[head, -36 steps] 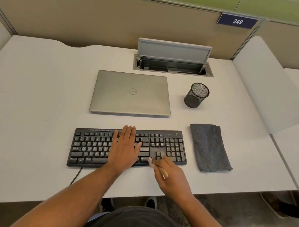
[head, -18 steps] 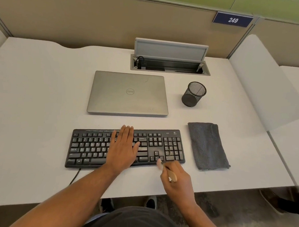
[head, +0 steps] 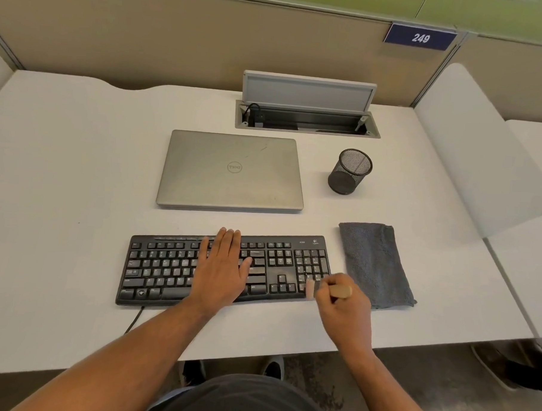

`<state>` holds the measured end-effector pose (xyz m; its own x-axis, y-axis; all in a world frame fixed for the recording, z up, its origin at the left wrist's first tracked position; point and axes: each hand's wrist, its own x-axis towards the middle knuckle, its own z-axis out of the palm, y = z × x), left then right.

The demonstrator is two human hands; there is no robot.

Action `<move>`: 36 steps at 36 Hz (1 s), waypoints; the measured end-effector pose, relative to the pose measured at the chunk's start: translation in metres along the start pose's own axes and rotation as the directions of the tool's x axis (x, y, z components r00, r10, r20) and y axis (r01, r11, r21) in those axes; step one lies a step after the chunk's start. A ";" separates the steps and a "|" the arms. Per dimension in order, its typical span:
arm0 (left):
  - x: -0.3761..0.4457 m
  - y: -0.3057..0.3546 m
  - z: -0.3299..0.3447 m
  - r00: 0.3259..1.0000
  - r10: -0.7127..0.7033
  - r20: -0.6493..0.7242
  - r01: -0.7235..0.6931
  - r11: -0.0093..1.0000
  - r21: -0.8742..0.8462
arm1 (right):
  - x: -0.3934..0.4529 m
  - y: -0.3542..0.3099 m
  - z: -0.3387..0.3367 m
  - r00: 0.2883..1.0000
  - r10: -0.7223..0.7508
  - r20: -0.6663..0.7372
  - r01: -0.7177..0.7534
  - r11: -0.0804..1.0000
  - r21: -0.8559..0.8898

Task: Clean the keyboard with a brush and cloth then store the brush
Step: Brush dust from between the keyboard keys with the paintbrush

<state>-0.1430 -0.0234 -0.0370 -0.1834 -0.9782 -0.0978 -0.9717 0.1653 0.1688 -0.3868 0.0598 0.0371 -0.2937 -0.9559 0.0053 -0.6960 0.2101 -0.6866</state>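
keyboard [head: 198, 267] on desk [head: 62, 180], laptop [head: 231, 171] behind it, cloth [head: 374, 264] right, mesh cup [head: 349, 172] behind cloth

White surface [head: 60, 227] with a wavy back edge, set in an office cubicle. Beige partition wall [head: 177, 39] ran behind it, green band [head: 458, 8] along the top, grey metal trim between. Blue number plate [head: 420, 38] read 249. Cable hatch [head: 307, 118] was sunk in the surface near the back, grey lid [head: 309, 92] flipped up, dark cable and plug at its left end. White rounded divider panel [head: 483, 158] stood on the right, neighbouring desk [head: 535, 248] beyond it. Floor [head: 411, 382] was mottled grey-brown. Light was even, soft shadows.
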 end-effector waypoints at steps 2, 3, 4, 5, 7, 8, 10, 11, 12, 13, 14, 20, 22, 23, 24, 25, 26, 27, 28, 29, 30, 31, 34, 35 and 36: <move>0.002 0.003 -0.002 1.000 -0.014 0.002 0.014 1.000 -0.020 | 0.013 -0.006 -0.002 0.999 0.033 0.030 -0.034 0.999 0.039; 0.003 0.005 -0.004 1.000 -0.018 -0.005 0.018 0.999 -0.027 | 0.020 -0.009 -0.002 0.998 0.048 0.047 -0.051 0.997 0.065; 0.004 0.007 -0.005 1.000 -0.017 -0.012 0.017 0.999 -0.031 | 0.027 -0.012 -0.002 0.996 0.068 0.064 -0.074 0.993 0.095; 0.005 0.010 -0.006 1.000 -0.008 -0.016 0.007 0.999 -0.034 | 0.035 -0.016 -0.001 0.993 0.092 0.079 -0.102 0.987 0.127; 0.007 0.016 -0.006 0.999 0.028 -0.021 -0.029 0.998 -0.048 | 0.049 -0.023 0.000 0.984 0.146 0.101 -0.163 0.967 0.193; 0.008 0.019 -0.007 0.998 0.049 -0.025 -0.050 0.997 -0.056 | 0.056 -0.027 0.000 0.980 0.166 0.112 -0.188 0.957 0.223; 0.011 0.024 -0.006 0.996 0.091 -0.025 -0.092 0.994 -0.065 | 0.068 -0.034 0.001 0.974 0.179 0.140 -0.211 0.942 0.261; 0.012 0.026 -0.005 0.994 0.109 -0.014 -0.110 0.992 -0.065 | 0.073 -0.037 0.002 0.972 0.173 0.156 -0.210 0.943 0.260; 0.013 0.027 -0.003 0.992 0.124 0.000 -0.123 0.990 -0.065 | 0.077 -0.040 0.003 0.972 0.160 0.170 -0.198 0.950 0.241; 0.013 0.028 -0.001 0.991 0.132 0.013 -0.131 0.989 -0.064 | 0.080 -0.043 0.004 0.973 0.139 0.184 -0.177 0.961 0.210; 0.013 0.028 0.001 0.990 0.137 0.019 -0.136 0.989 -0.062 | 0.082 -0.046 0.005 0.974 0.114 0.198 -0.149 0.974 0.171; 0.014 0.025 0.008 0.991 0.135 -0.001 -0.135 0.990 -0.041 | 0.087 -0.057 0.009 0.943 0.033 0.331 -0.009 0.997 -0.075; 0.014 0.026 0.009 0.991 0.136 -0.007 -0.136 0.990 -0.034 | 0.086 -0.057 0.009 0.928 0.037 0.371 0.020 0.989 -0.148; 0.014 0.026 0.009 0.991 0.136 -0.009 -0.137 0.990 -0.033 | 0.086 -0.056 0.008 0.921 0.042 0.387 0.029 0.984 -0.175; 0.013 0.025 0.010 0.991 0.137 -0.008 -0.137 0.990 -0.031 | 0.084 -0.056 0.007 0.916 0.040 0.400 0.043 0.979 -0.197; 0.013 0.025 0.009 0.990 0.138 -0.008 -0.138 0.990 -0.030 | 0.082 -0.055 0.006 0.911 0.033 0.412 0.064 0.973 -0.221; 0.013 0.025 0.010 0.990 0.138 -0.005 -0.139 0.990 -0.030 | 0.079 -0.054 0.005 0.905 0.030 0.424 0.082 0.967 -0.243; 0.013 0.025 0.010 0.990 0.139 0.000 -0.139 0.990 -0.029 | 0.075 -0.052 0.003 0.899 0.032 0.436 0.091 0.962 -0.259; 0.013 0.026 0.010 0.990 0.138 0.005 -0.138 0.990 -0.027 | 0.071 -0.050 0.001 0.893 0.039 0.449 0.094 0.959 -0.268; 0.014 0.026 0.010 0.991 0.136 0.007 -0.136 0.990 -0.024 | 0.067 -0.048 0.000 0.886 0.046 0.462 0.095 0.956 -0.277; 0.014 0.026 0.010 0.991 0.134 0.005 -0.134 0.991 -0.022 | 0.063 -0.045 -0.002 0.878 0.053 0.475 0.097 0.953 -0.286; 0.014 0.026 0.010 0.991 0.132 0.003 -0.132 0.991 -0.019 | 0.059 -0.043 -0.003 0.872 0.061 0.485 0.097 0.951 -0.294; 0.014 0.025 0.012 0.992 0.129 -0.005 -0.129 0.992 -0.017 | 0.052 -0.039 -0.005 0.858 0.083 0.507 0.081 0.953 -0.291; 0.014 0.025 0.013 0.992 0.127 -0.011 -0.128 0.992 -0.018 | 0.051 -0.038 -0.005 0.850 0.088 0.520 0.080 0.953 -0.293; 0.014 0.025 0.013 0.992 0.128 -0.011 -0.129 0.992 -0.018 | 0.051 -0.037 -0.006 0.843 0.092 0.530 0.083 0.951 -0.298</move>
<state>-0.1718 -0.0311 -0.0465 -0.3049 -0.9502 -0.0645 -0.9373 0.2874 0.1974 -0.3799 0.0043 0.0674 0.0353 -0.8952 -0.4443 -0.8817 0.1814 -0.4355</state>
